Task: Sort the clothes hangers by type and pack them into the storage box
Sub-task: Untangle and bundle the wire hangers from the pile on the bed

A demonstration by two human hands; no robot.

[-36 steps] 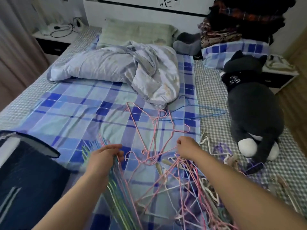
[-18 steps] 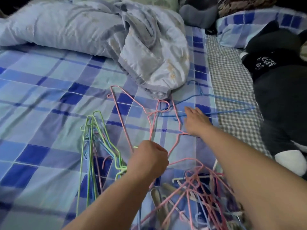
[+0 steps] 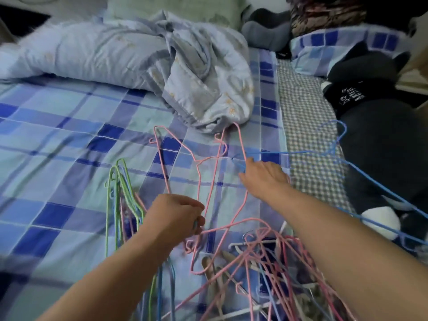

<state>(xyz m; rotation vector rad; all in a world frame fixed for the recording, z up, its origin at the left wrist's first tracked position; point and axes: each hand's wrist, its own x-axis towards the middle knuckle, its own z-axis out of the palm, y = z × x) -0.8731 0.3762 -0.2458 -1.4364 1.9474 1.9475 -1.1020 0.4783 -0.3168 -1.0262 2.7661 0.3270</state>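
My left hand [image 3: 176, 215] is curled round a bundle of thin wire hangers [image 3: 118, 186], mostly green with blue and pink ones, which fans out over the checked bed sheet. My right hand [image 3: 264, 177] reaches forward, and its fingertips pinch the near corner of a blue wire hanger [image 3: 301, 152]. That hanger stretches right toward the plush toy. Loose pink wire hangers [image 3: 208, 172] lie between my hands. A tangled pile of pink, white and blue hangers [image 3: 266, 262] sits under my right forearm. No storage box is in view.
A crumpled pale blue quilt [image 3: 185, 66] lies just beyond the hangers. A large dark plush cat [image 3: 382, 140] lies along the right side of the bed. Pillows [image 3: 335, 42] and dark clothes are stacked at the head.
My right hand left the pink pile and reached forward to the blue hanger's corner. My left hand carried the bundle toward the middle, and the view dipped closer to the bed.
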